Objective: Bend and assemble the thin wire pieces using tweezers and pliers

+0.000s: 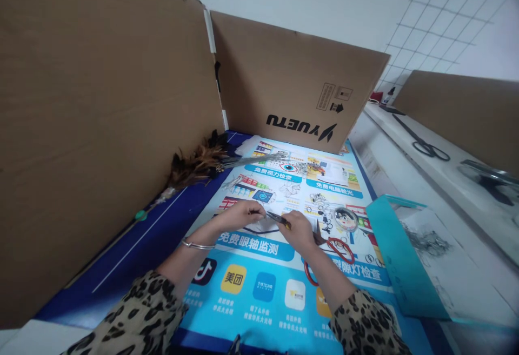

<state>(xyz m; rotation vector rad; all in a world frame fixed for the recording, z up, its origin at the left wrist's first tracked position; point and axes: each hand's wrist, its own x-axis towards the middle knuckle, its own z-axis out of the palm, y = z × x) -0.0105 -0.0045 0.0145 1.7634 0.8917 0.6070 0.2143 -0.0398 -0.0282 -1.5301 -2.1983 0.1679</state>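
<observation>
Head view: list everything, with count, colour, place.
flat cardboard panels: 3, brown, left, back, right
printed sheet: 1, blue-white, centre
feather bundle: 1, brown-black, left
thin wires: several, silvery, beside feathers
scissors: 1, red-handled, sheet's right
large scissors: 1, dark, right-hand white ledge
small rings: many, dark, sheet's right
round item: 1, multicoloured, by rings
open box: 1, teal, right; dark tangle inside
small bottle: 1, dark-topped, ledge's far end
wall grid: 1, dark, upper right
slim pliers: 1, black-yellow, in right hand
bangle: at least 1, silvery, left wrist
sleeves: 2, leopard-print, forearms
left hand: 1, bare, over sheet
right hand: 1, bare, over sheet
</observation>
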